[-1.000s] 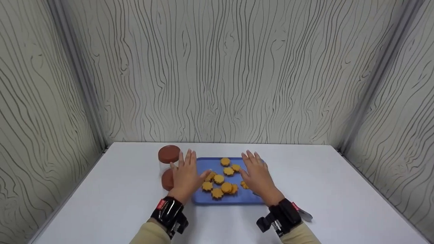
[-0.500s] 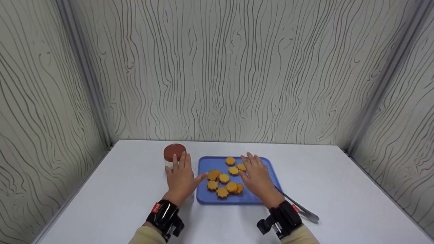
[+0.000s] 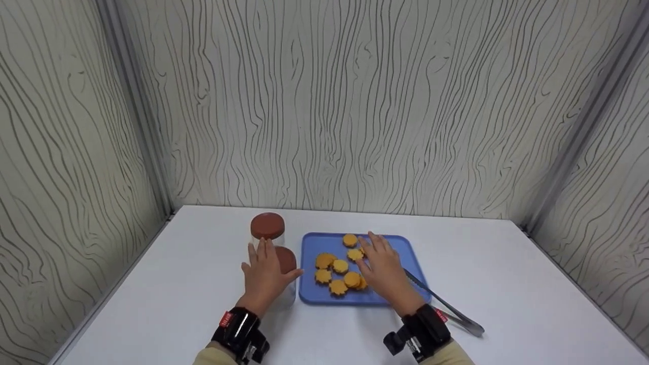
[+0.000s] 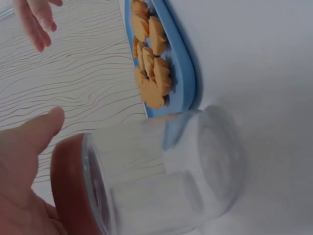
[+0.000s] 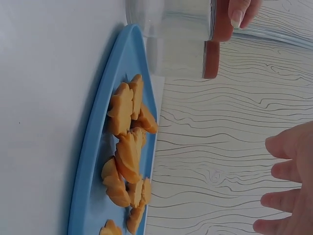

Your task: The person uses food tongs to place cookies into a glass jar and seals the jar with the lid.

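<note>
My left hand (image 3: 263, 281), fingers spread, hovers over the nearer clear jar (image 4: 151, 171), which has a reddish-brown lid (image 4: 73, 186). In the left wrist view the thumb stands apart from that lid; whether the other fingers touch it is partly hidden. My right hand (image 3: 388, 271) hangs with spread fingers above the right half of a blue tray (image 3: 416, 266) and holds nothing. On the tray lie several yellow-orange scalloped pieces (image 3: 338, 288) that look like cookies or cakes; the right hand covers part of the tray.
A second jar with the same kind of lid (image 3: 267, 225) stands behind the first, left of the tray. Metal tongs (image 3: 474, 328) lie at the tray's right, partly behind the right wrist. A wood-grain patterned wall (image 3: 324, 111) rises behind the white table (image 3: 507, 274).
My left hand has moved left and slightly down from beside the tray to over the nearer jar. The right hand stays above the tray. The head view has shifted slightly left.
</note>
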Demonstrator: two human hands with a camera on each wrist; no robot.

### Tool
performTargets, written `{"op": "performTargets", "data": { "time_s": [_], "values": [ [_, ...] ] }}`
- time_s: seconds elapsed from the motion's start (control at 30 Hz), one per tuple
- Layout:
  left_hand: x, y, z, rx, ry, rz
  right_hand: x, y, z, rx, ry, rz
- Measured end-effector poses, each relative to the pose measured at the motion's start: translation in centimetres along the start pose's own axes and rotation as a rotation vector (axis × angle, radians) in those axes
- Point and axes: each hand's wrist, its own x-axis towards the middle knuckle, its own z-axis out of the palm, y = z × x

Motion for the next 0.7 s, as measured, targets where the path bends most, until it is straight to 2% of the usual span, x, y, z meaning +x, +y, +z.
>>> {"op": "performTargets", "data": {
  "time_s": [0.2, 0.47, 0.7],
  "values": [
    [-0.2, -0.9, 0.4, -0.096, 0.007, -0.04, -0.1, 0.0, 0.5, -0.011, -0.032, 0.023],
    [-0.6, -2.1, 1.2, -0.207, 0.069, -0.023, -0.2, -0.4, 0.9, -0.011, -0.062, 0.028],
    [-0.8, -2.3, 2.3, -0.384, 0.11, -0.067, -0.3, -0.8, 1.4, 0.01, -0.057, -0.006]
  ]
}}
